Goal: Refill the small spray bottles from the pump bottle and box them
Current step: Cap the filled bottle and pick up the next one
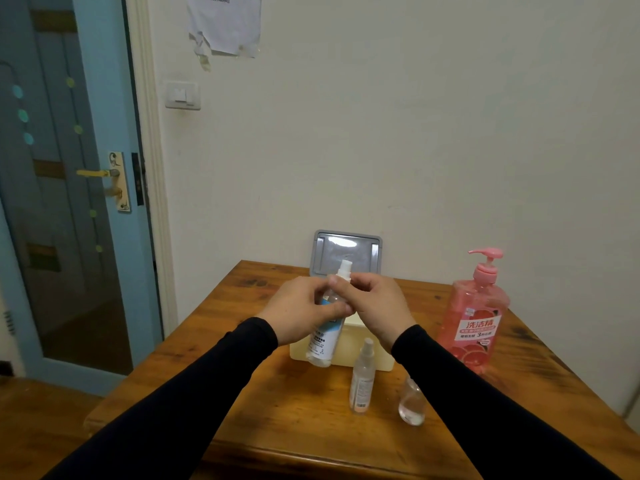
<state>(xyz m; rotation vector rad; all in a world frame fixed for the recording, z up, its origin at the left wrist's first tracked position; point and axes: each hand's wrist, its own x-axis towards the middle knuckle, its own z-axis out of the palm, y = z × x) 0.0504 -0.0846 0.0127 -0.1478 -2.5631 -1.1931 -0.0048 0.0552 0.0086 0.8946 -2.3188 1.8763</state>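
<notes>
hands met over the cream box [370,355] with its grey lid [347,247] raised: the left hand [298,308] gripped the body of a spray bottle [325,337], tilted above the wooden table [242,393], while the right hand [374,303] pinched it near its white top. two more small bottles [362,379] [411,403] stood in front of the box, the pink pump bottle [476,320] to its right.

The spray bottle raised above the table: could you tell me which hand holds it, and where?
Both. The left hand grips the spray bottle around its upper body, while the right hand pinches its neck, just under the white spray head.
</notes>
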